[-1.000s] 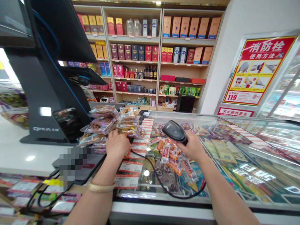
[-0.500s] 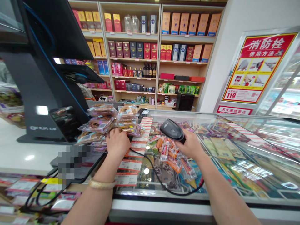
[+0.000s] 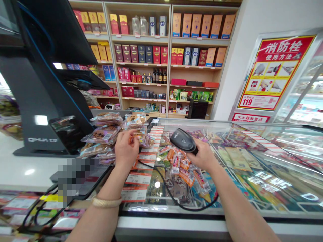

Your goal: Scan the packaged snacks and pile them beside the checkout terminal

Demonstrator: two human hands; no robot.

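The right hand (image 3: 203, 156) is closed around the handle of a black, rounded plastic barcode scanner (image 3: 183, 140), holding it above the glass, its head pointing to the left. The left hand (image 3: 125, 149) has its fingers curled just beside the packets; orange shows around it, but I cannot tell whether it grips anything. A gold-coloured bracelet (image 3: 106, 202) circles the left wrist.

Below the scanner, a loose pile of small orange-and-clear wrapped snacks (image 3: 186, 177) lies on the clear glass top (image 3: 161, 198) of a display case, nearer its left edge than its right. A thin black cord (image 3: 188, 210) loops down to the near edge of the glass. Red-and-white paper price labels (image 3: 137, 178) run along the left edge.

By the far left corner stand 2 stacks of brown biscuits in clear plastic packets, a left stack (image 3: 103, 134) and a right stack (image 3: 135, 121). Farther left, a dark grey cash register (image 3: 40, 84) stands on a white worktop (image 3: 15, 168). Beyond the far edge are pale wooden shelves (image 3: 141, 39) of boxes and bottles.
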